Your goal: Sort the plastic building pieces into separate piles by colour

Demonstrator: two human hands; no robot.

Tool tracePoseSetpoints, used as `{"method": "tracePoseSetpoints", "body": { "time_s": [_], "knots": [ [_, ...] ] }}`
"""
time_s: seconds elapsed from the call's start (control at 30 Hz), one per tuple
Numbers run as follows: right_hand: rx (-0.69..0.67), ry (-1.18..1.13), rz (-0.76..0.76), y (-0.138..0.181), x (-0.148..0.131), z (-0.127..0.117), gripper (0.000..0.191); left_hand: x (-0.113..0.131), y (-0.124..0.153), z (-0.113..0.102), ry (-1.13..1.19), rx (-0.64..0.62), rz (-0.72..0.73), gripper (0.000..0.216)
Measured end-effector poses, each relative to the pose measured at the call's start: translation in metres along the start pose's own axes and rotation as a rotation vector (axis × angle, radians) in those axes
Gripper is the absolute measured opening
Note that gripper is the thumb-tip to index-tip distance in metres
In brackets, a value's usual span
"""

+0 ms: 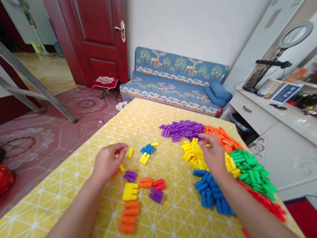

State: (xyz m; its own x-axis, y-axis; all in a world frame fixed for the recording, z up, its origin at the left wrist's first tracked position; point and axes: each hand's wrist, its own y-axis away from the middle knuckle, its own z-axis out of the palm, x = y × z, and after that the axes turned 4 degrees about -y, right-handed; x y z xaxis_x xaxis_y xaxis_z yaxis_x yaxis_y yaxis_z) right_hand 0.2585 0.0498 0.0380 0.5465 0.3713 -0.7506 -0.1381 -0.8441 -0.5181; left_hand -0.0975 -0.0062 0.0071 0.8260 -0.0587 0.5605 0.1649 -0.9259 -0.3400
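My left hand (109, 161) is closed in a loose pinch over the left of the table; anything between its fingertips is too small to make out. Beside those fingertips stands a yellow plastic piece (130, 153). Past the pile of yellow pieces (193, 152) reaches my right hand (213, 154), its fingers slightly apart near the edge of the purple pieces (183, 130). Between the hands lies a figure of small pieces: a blue cluster (148, 149), a purple pair (130, 176), a yellow block (130, 192), a red pair (158, 184) and an orange column (128, 216).
Orange pieces (223, 136), green pieces (254, 173), blue pieces (210, 190) and red pieces (268, 203) form heaps on the right of the yellow patterned tablecloth (165, 231). Behind the table stands a blue sofa (175, 85). A white cabinet (287, 150) flanks the right side.
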Motion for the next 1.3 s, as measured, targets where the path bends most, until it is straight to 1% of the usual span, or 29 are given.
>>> {"method": "tracePoseSetpoints", "body": {
  "time_s": [0.07,0.1,0.17,0.2,0.23,0.27,0.3,0.37,0.47,0.57,0.63,0.73,0.8,0.87,0.93,0.97,1.07,1.17,1.23,1.3],
  "knots": [
    [-0.304,-0.060,-0.181,0.054,-0.045,0.023,0.022,-0.008,-0.003,-0.006,-0.114,0.014,-0.106,0.029],
    [-0.426,-0.058,-0.242,0.081,-0.065,0.032,0.025,-0.010,-0.004,-0.008,-0.156,0.015,-0.147,0.030],
    [-0.687,-0.016,-0.358,0.130,-0.098,0.048,0.050,-0.013,-0.005,-0.011,-0.213,0.001,-0.207,0.033],
    [-0.799,0.006,-0.395,0.149,-0.110,0.054,0.061,-0.014,-0.005,-0.011,-0.230,-0.010,-0.225,0.035],
    [-0.878,0.012,-0.448,0.164,-0.117,0.060,0.067,-0.015,-0.005,-0.011,-0.238,-0.021,-0.233,0.036],
    [-0.936,0.022,-0.485,0.173,-0.122,0.065,0.069,-0.016,-0.004,-0.011,-0.234,-0.034,-0.233,0.037],
    [-0.961,0.037,-0.499,0.178,-0.124,0.070,0.066,-0.016,-0.004,-0.011,-0.220,-0.050,-0.227,0.039],
    [-0.936,0.083,-0.460,0.179,-0.121,0.078,0.055,-0.017,-0.004,-0.009,-0.176,-0.096,-0.203,0.040],
    [-0.825,0.134,-0.359,0.170,-0.111,0.084,0.041,-0.020,-0.004,-0.006,-0.101,-0.176,-0.178,0.041],
    [-0.699,0.108,-0.327,0.164,-0.104,0.086,0.033,-0.021,-0.004,-0.005,0.029,-0.286,-0.147,0.041],
    [-0.619,0.085,-0.281,0.164,-0.103,0.086,0.034,-0.020,-0.003,-0.006,0.126,-0.402,-0.095,0.039],
    [-0.579,0.087,-0.249,0.164,-0.105,0.087,0.047,-0.012,0.002,-0.010,0.246,-0.550,0.006,0.035],
    [-0.574,0.119,-0.260,0.164,-0.106,0.090,0.055,-0.005,0.005,-0.012,0.318,-0.613,0.044,0.028],
    [-0.562,0.157,-0.255,0.164,-0.106,0.094,0.057,0.001,0.007,-0.010,0.373,-0.650,0.067,0.022],
    [-0.538,0.177,-0.236,0.164,-0.104,0.097,0.054,0.005,0.009,-0.004,0.393,-0.643,0.094,0.022],
    [-0.521,0.178,-0.226,0.164,-0.102,0.099,0.053,0.006,0.009,0.000,0.396,-0.619,0.104,0.022],
    [-0.454,0.154,-0.212,0.164,-0.097,0.101,0.048,0.007,0.011,0.014,0.423,-0.486,0.117,0.022],
    [-0.408,0.105,-0.257,0.165,-0.093,0.102,0.037,0.010,0.012,0.026,0.484,-0.370,0.129,0.021],
    [-0.402,0.063,-0.294,0.165,-0.092,0.101,0.031,0.013,0.014,0.029,0.467,-0.345,0.153,0.021],
    [-0.395,0.021,-0.294,0.164,-0.092,0.101,0.029,0.014,0.014,0.028,0.402,-0.343,0.199,0.020]
  ]
}}
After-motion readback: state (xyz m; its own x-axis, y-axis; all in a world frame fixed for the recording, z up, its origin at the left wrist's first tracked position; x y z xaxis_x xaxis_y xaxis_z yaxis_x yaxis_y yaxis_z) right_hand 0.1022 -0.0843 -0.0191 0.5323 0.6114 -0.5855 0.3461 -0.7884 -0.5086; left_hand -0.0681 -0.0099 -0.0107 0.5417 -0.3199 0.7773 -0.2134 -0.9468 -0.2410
